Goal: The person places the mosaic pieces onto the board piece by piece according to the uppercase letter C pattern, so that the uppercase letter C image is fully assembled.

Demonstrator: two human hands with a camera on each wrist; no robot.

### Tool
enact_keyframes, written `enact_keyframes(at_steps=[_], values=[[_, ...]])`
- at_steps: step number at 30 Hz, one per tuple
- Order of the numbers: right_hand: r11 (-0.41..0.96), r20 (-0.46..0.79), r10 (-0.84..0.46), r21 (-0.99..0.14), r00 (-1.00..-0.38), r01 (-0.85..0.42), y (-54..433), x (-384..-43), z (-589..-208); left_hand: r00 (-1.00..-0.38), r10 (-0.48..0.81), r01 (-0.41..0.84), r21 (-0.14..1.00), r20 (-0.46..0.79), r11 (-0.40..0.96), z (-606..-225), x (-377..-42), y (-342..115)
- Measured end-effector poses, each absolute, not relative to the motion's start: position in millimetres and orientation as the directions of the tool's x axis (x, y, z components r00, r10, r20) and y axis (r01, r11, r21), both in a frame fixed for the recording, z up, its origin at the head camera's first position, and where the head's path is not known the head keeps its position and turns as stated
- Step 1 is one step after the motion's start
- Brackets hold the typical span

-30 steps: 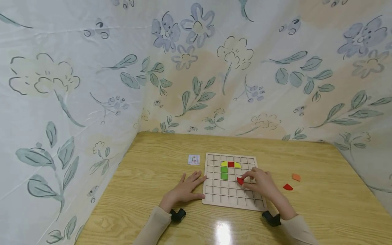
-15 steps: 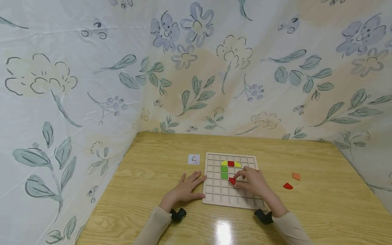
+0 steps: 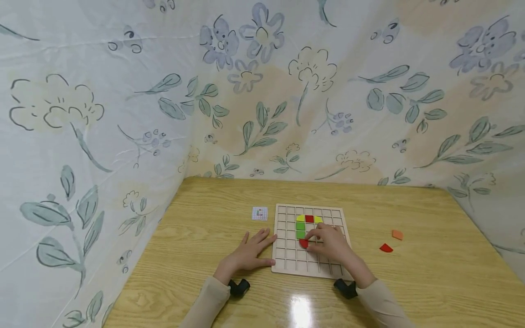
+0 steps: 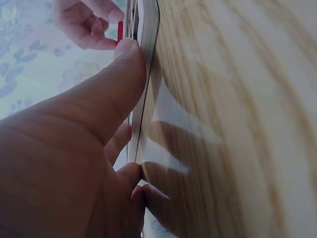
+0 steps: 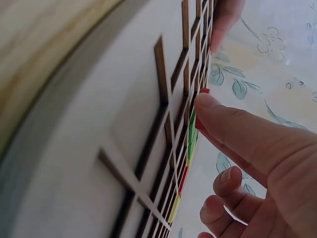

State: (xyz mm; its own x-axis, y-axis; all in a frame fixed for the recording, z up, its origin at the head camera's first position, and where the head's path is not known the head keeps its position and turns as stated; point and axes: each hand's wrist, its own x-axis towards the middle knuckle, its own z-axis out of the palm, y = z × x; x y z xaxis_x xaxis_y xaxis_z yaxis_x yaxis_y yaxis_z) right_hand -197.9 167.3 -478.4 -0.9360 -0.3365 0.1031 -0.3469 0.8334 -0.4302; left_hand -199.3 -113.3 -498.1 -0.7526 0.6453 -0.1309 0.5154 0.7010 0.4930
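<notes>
Beside the board (image 3: 289, 264), orange piece (image 3: 397, 234), loose red wedge (image 3: 386, 248), card (image 3: 259, 213)

A yellow-brown wood-grain surface (image 3: 205, 209) carries a pale square gridded board (image 3: 289, 264); left lies a small white printed card (image 3: 259, 213), right a flat orange piece (image 3: 397, 235) and, nearer, a red fan-shaped piece (image 3: 386, 248).

Left hand (image 3: 247, 253) palm-down and widely splayed, right hand (image 3: 331, 242) in a close thumb-and-forefinger pinch.
</notes>
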Motion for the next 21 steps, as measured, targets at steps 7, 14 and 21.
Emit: enact_keyframes(at_steps=[7, 14, 21], values=[[0.844, 0.098, -0.342, -0.406, -0.935, -0.351, 161.1, -197.5, -477.6, -0.748, 0.653, 0.524, 0.495, -0.123, 0.693, -498.4, -200.2, -113.5], [0.838, 0.13, -0.359, -0.39, -0.924, -0.381, 159.2, -196.0, -477.5, -0.749, 0.651, 0.521, 0.499, -0.122, 0.693, -498.8, -200.6, -114.0], [0.837, 0.128, -0.356, -0.397, -0.926, -0.376, 159.2, -195.5, -477.3, -0.75, 0.65, 0.525, 0.487, -0.123, 0.698, -498.7, -200.9, -113.4]])
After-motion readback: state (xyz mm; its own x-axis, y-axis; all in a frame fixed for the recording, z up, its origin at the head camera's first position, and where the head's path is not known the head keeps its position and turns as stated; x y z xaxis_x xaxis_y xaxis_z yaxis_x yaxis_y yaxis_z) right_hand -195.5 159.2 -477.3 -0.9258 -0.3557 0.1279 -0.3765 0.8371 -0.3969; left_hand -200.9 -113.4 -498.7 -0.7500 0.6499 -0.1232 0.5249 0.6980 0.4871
